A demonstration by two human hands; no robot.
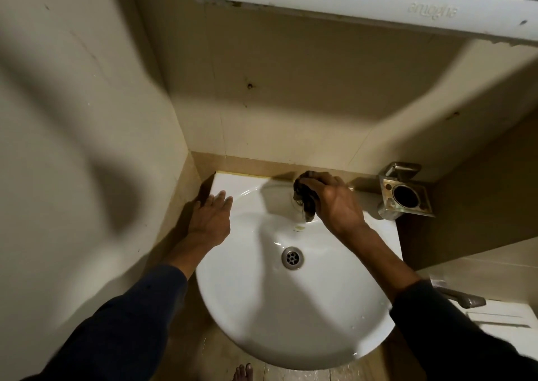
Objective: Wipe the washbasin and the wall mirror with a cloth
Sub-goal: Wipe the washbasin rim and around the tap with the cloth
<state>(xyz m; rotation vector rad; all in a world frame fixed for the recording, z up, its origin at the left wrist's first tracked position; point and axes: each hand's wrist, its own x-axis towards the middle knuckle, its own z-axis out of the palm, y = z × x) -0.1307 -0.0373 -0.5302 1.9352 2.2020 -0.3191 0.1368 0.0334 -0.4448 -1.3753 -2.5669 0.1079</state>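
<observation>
A white washbasin (250,302) fills the middle of the head view, with a metal drain (292,257) in its bowl. My right hand (339,204) is shut on a dark cloth (305,197) and presses it around the tap at the basin's back edge; the tap is almost wholly hidden by cloth and hand. Resting flat on the basin's back left rim, my left hand (210,220) has its fingers spread and holds nothing. The white lower frame of the wall mirror (364,2) runs along the top of the view.
A tarnished metal tumbler holder (406,195) is fixed to the wall right of the tap. Beige tiled walls close in on the left and behind. A white cistern with a lever handle (468,300) sits at lower right. A bare foot (243,372) stands on the floor below.
</observation>
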